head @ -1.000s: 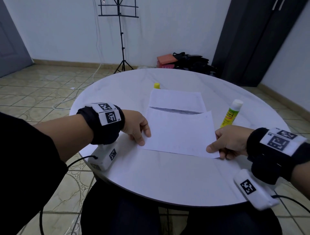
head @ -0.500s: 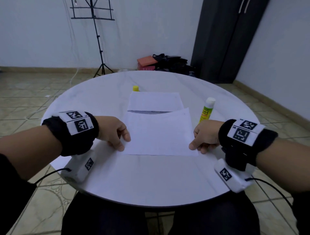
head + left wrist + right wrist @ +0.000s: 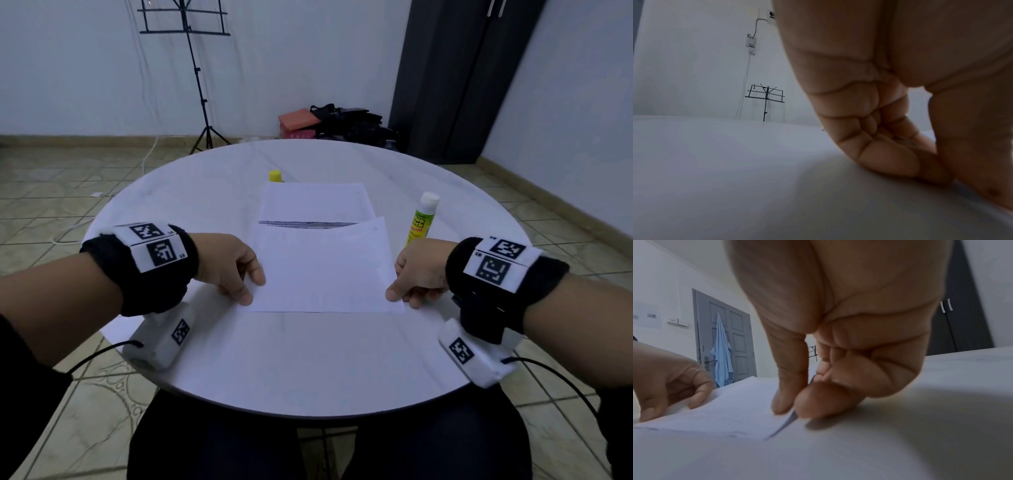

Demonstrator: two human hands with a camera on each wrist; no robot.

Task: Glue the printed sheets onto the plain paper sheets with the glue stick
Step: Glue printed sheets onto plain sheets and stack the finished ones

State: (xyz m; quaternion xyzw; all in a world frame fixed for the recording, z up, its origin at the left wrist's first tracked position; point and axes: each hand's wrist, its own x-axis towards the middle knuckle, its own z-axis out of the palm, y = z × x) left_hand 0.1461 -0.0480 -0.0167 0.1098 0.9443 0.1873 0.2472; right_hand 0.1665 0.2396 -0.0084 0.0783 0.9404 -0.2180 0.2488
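White sheet lies flat near the table's front edge, overlapping the paper stack toward the centre; glue stick stands upright just off the sheet's far right corner. Right wrist view shows what the head view can't: right hand pinches the sheet's right edge between thumb and forefinger, edge lifted slightly. Left hand holds the near-left corner, fingers curled; left wrist view hides the sheet there.
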